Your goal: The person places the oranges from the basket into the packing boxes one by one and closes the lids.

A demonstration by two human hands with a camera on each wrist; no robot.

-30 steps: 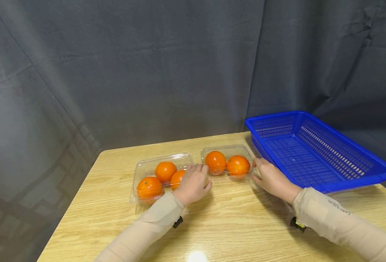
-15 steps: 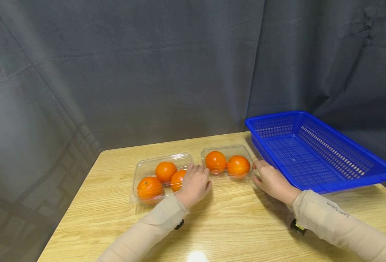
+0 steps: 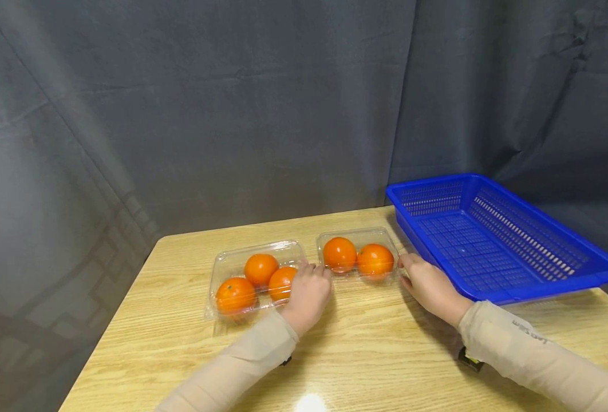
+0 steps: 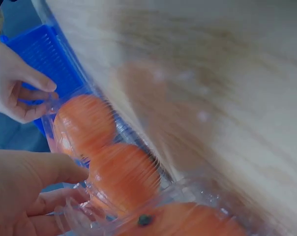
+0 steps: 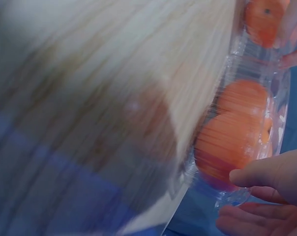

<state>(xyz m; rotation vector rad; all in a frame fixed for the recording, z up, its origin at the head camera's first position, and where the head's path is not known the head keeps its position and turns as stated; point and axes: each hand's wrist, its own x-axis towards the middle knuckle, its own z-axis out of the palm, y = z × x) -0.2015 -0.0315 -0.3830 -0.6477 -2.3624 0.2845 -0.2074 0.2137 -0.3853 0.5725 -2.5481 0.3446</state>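
Two clear plastic fruit boxes lie side by side on the table. The left box (image 3: 226,260) holds three oranges (image 3: 261,270); the right box (image 3: 363,234) holds two oranges (image 3: 375,261). My left hand (image 3: 310,294) is where the boxes meet, partly over one orange of the left box. In the left wrist view, clear plastic lies between its thumb and curled fingers. At the right end of the right box, my right hand (image 3: 430,286) pinches the edge, with the thumb (image 5: 252,174) on the near side. Some fingertips are hidden behind the plastic.
A blue perforated plastic basket (image 3: 489,294) stands just right of the right hand, reaching past the table's right side. Dark grey cloth (image 3: 263,114) hangs behind the wooden table (image 3: 366,349). The front part of the tabletop lies before both boxes.
My left hand has shifted slightly right, uncovering more of the orange beside it. My right hand has lowered a little at the box end. Both boxes and the basket have stayed put.
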